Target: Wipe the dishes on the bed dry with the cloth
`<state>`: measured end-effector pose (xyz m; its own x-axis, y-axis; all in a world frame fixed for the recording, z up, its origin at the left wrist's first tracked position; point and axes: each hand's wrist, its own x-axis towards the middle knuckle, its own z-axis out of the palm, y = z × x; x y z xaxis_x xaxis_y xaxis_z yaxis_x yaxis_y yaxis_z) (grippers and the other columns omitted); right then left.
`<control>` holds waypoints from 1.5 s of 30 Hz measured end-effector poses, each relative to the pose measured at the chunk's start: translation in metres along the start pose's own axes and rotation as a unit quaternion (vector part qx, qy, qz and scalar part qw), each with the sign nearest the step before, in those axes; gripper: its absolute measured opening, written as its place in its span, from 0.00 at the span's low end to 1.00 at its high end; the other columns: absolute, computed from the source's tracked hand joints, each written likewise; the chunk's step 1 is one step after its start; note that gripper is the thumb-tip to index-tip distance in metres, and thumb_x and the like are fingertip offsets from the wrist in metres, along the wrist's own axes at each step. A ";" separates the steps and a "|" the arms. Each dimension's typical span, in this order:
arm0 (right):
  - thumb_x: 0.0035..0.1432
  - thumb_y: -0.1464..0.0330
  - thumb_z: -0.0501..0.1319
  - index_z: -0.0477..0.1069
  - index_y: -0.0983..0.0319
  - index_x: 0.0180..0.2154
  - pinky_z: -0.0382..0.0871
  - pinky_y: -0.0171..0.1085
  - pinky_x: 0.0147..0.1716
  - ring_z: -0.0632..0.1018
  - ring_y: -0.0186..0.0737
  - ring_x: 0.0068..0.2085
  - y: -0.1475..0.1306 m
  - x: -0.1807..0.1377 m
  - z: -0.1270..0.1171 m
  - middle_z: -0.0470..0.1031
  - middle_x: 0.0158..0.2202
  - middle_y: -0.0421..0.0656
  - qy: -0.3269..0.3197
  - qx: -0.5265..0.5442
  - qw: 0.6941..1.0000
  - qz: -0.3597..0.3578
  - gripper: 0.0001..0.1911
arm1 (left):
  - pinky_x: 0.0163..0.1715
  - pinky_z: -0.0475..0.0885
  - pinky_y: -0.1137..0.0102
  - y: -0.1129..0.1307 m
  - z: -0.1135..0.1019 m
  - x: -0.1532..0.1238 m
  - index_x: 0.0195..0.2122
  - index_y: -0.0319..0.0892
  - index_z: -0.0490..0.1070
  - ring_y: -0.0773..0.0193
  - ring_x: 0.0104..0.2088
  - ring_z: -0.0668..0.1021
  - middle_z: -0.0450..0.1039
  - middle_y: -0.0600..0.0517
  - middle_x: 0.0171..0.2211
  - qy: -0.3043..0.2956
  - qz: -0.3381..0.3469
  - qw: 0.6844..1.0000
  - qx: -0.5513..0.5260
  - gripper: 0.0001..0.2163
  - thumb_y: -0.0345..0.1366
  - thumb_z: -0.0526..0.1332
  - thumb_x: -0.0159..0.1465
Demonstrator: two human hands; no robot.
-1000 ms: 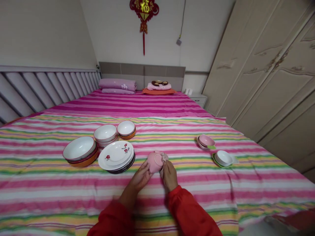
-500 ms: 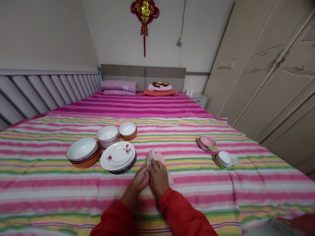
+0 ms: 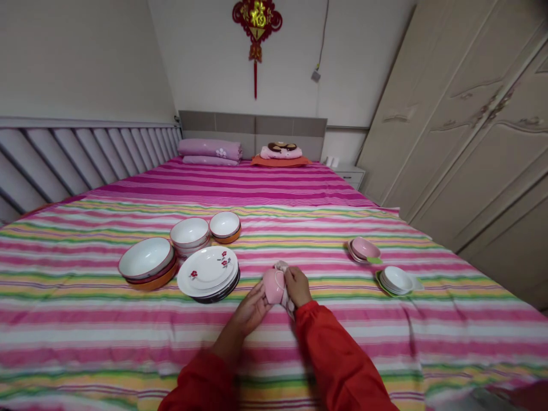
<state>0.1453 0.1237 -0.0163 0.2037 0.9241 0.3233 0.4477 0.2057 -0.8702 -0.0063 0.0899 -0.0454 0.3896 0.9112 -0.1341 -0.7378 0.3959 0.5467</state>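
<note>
A small pink dish is held up on its side just above the striped bedspread. My left hand grips its lower left edge with closed fingers. My right hand is closed on a pale cloth pressed against the dish's right side. Both sleeves are red. A stack of white flowered plates lies just left of the hands.
Left of the plates are a wide bowl stack and two smaller bowl stacks. At right lie a pink dish stack and white dishes on a green one. A wardrobe stands at right, pillows at the headboard.
The pink dish was turned and covered by my right hand with the cloth half a second ago; now it faces out again, and my right hand has shifted back to its right side.
</note>
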 end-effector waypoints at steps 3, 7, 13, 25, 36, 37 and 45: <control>0.53 0.57 0.54 0.66 0.60 0.16 0.60 0.35 0.26 0.67 0.36 0.24 0.020 -0.008 -0.014 0.68 0.18 0.39 0.014 0.032 0.999 0.027 0.20 | 0.53 0.65 0.62 0.001 0.001 -0.001 0.60 0.47 0.58 0.63 0.44 0.78 0.76 0.46 0.47 -0.001 0.007 1.000 -0.001 0.24 0.28 0.58 0.63; 0.54 0.58 0.54 0.76 0.63 0.29 0.67 0.38 0.36 0.75 0.41 0.35 0.024 -0.009 -0.023 0.77 0.31 0.44 0.043 0.103 0.993 0.030 0.18 | 0.53 0.65 0.61 0.002 0.003 -0.002 0.59 0.46 0.60 0.62 0.43 0.78 0.77 0.46 0.45 0.006 0.010 1.000 -0.001 0.24 0.28 0.58 0.62; 0.51 0.57 0.61 0.79 0.61 0.38 0.62 0.47 0.53 0.73 0.48 0.50 0.008 0.001 -0.011 0.77 0.46 0.47 -0.064 0.252 0.966 0.019 0.17 | 0.54 0.64 0.60 0.001 0.004 -0.002 0.58 0.44 0.62 0.60 0.44 0.78 0.77 0.44 0.45 0.002 0.005 1.000 0.011 0.23 0.28 0.60 0.61; 0.38 0.55 0.69 0.78 0.63 0.35 0.69 0.42 0.41 0.78 0.45 0.39 0.027 -0.001 -0.017 0.80 0.35 0.46 -0.064 0.294 0.945 0.129 0.22 | 0.54 0.64 0.58 0.005 0.004 -0.004 0.61 0.49 0.58 0.58 0.50 0.75 0.71 0.45 0.53 -0.007 0.011 1.000 -0.001 0.26 0.29 0.58 0.62; 0.41 0.49 0.65 0.64 0.63 0.15 0.55 0.32 0.19 0.61 0.29 0.18 0.031 0.003 -0.006 0.61 0.13 0.33 -0.063 0.283 0.942 0.166 0.24 | 0.52 0.66 0.59 0.005 0.007 -0.005 0.60 0.47 0.59 0.59 0.45 0.77 0.75 0.47 0.48 0.006 0.001 1.000 -0.003 0.23 0.31 0.57 0.63; 0.41 0.49 0.65 0.63 0.62 0.15 0.54 0.31 0.19 0.60 0.29 0.18 0.031 0.004 -0.004 0.60 0.13 0.33 -0.059 0.282 0.943 0.167 0.25 | 0.52 0.66 0.59 0.005 0.007 -0.005 0.60 0.47 0.60 0.59 0.44 0.77 0.76 0.47 0.47 0.012 0.006 1.000 0.001 0.23 0.31 0.58 0.63; 0.35 0.50 0.68 0.64 0.61 0.16 0.55 0.31 0.18 0.61 0.30 0.18 0.029 -0.001 -0.007 0.61 0.13 0.33 -0.023 0.305 0.934 0.184 0.23 | 0.52 0.66 0.60 0.007 0.012 -0.008 0.59 0.44 0.61 0.58 0.45 0.77 0.76 0.45 0.47 -0.018 0.019 0.999 0.029 0.26 0.29 0.61 0.59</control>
<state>0.1638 0.1262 -0.0391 0.2024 0.9783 -0.0443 -0.2284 0.0031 -0.9736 -0.0080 0.0840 -0.0307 0.3823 0.9202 -0.0840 -0.7200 0.3536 0.5972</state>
